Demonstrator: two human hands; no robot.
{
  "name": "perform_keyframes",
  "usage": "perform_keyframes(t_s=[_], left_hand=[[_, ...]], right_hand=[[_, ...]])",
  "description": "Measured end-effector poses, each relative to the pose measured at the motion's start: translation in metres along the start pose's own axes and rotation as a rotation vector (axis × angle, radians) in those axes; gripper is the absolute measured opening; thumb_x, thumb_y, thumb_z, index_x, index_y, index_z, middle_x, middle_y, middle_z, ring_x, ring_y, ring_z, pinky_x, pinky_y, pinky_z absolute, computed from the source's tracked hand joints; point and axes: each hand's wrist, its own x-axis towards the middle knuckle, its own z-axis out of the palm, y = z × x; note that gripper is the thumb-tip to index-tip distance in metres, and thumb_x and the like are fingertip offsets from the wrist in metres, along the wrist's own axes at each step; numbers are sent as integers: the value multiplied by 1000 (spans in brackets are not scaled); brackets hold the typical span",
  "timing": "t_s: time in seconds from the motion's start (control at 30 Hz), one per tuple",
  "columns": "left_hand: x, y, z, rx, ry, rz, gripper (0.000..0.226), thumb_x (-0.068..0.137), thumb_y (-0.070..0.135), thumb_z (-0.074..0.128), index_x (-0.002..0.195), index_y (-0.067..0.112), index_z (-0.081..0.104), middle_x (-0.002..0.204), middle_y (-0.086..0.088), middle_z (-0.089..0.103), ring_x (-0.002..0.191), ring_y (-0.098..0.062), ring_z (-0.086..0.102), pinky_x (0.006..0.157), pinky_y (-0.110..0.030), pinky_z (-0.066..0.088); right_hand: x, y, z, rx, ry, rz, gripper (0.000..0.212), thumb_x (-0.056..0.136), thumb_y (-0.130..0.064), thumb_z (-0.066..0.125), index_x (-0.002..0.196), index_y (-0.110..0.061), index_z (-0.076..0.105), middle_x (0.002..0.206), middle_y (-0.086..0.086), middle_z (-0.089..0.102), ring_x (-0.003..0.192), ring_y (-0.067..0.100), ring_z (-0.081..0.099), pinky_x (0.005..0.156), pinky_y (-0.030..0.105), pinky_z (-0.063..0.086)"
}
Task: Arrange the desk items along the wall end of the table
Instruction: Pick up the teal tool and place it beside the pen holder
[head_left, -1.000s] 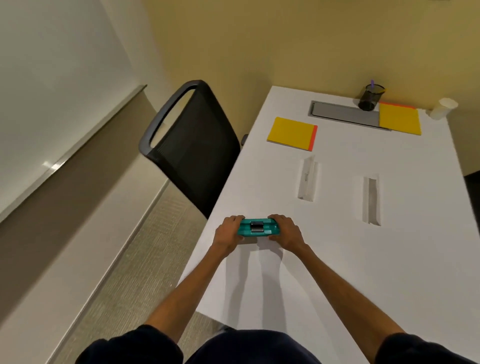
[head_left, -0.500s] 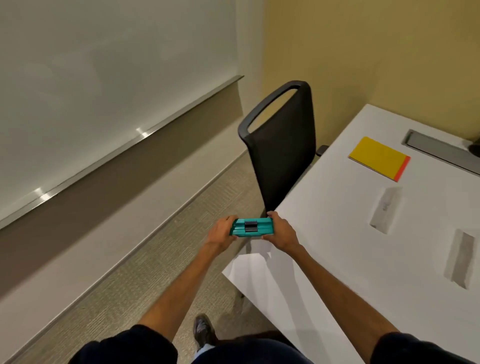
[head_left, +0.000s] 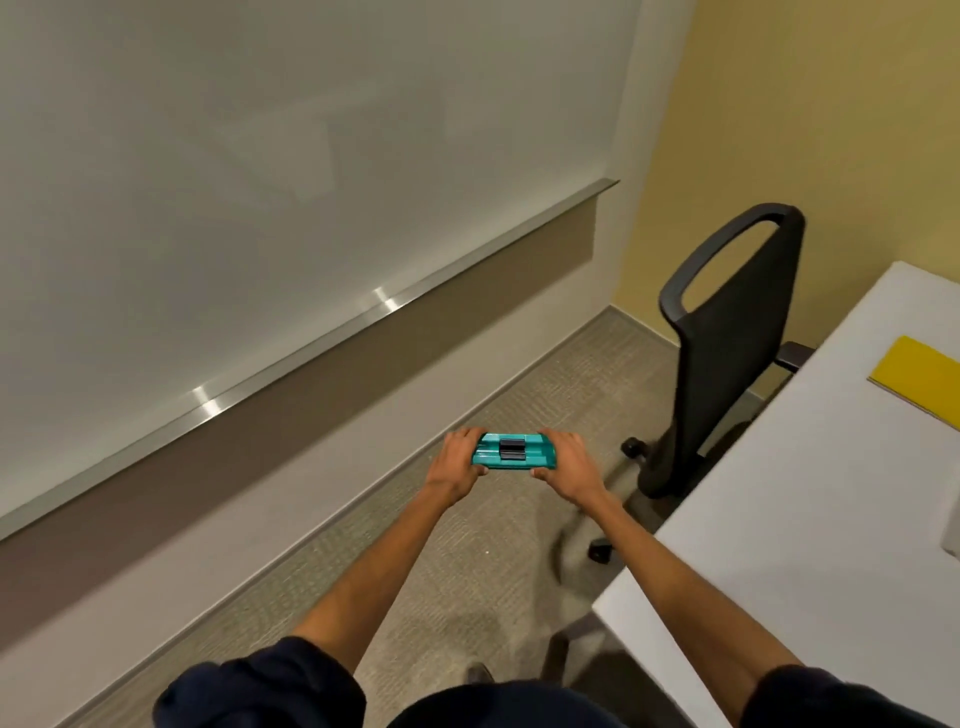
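**Teal desk item held clear of the table, over the carpet**

A person grips a teal desk item (head_left: 514, 453) between both hands, holding it in the air above the carpeted floor (head_left: 457, 551) and well apart from the white table (head_left: 769, 545). The left hand (head_left: 460, 461) wraps the item's left end and the right hand (head_left: 567, 462) wraps its right end, fingers curled round the short sides and thumbs along the near edge. A black block sits across the middle of the item's top face; what kind of object it is cannot be told.

The item hangs out beyond the tabletop's left edge, level with a black mesh-backed office chair (head_left: 727, 358) that stands on casters just beside that edge. On the tabletop, a yellow pad (head_left: 919, 382) lies flat close to the left edge toward the far end, cut off by the side of the view.

A whiteboard (head_left: 260, 156) with a metal ledge (head_left: 311, 345) fills the wall to the left, meeting a yellow wall (head_left: 831, 104) behind the chair. Dark sleeves (head_left: 260, 691) cover the upper arms, and the toe of a shoe (head_left: 479, 673) shows on the carpet.
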Motion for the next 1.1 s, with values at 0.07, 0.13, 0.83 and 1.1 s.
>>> perform_keyframes(t_s=[0.07, 0.13, 0.83, 1.1], left_hand=[[8, -19, -14, -14, 5, -1, 59, 89, 15, 68, 142, 15, 42, 141, -4, 48, 129, -22, 42, 105, -32, 37], [18, -32, -24, -44, 23, -3, 59, 89, 14, 67, 142, 15, 42, 141, -5, 48, 128, -22, 42, 106, -32, 37], [274, -47, -95, -30, -16, 74, 59, 88, 20, 68, 142, 20, 45, 142, -1, 51, 130, -20, 46, 108, -39, 43], [404, -1, -126, 46, -31, 212, 60, 89, 21, 68, 144, 18, 43, 144, -3, 50, 130, -21, 48, 108, -43, 44]], right_hand=[[15, -20, 7, 14, 8, 9, 71, 87, -27, 72, 147, -15, 38, 145, 4, 48, 136, 22, 41, 111, 38, 40], [29, -34, 10, 18, 21, 5, 70, 87, -26, 72, 148, -16, 37, 146, 4, 47, 137, 21, 40, 112, 38, 40], [262, -29, -62, 141, 80, 69, 67, 86, -24, 74, 143, -13, 41, 138, 7, 46, 129, 21, 44, 108, 36, 41], [356, 2, -127, 157, 160, 162, 64, 86, -21, 73, 142, -16, 41, 140, 5, 45, 128, 21, 44, 106, 38, 43]])
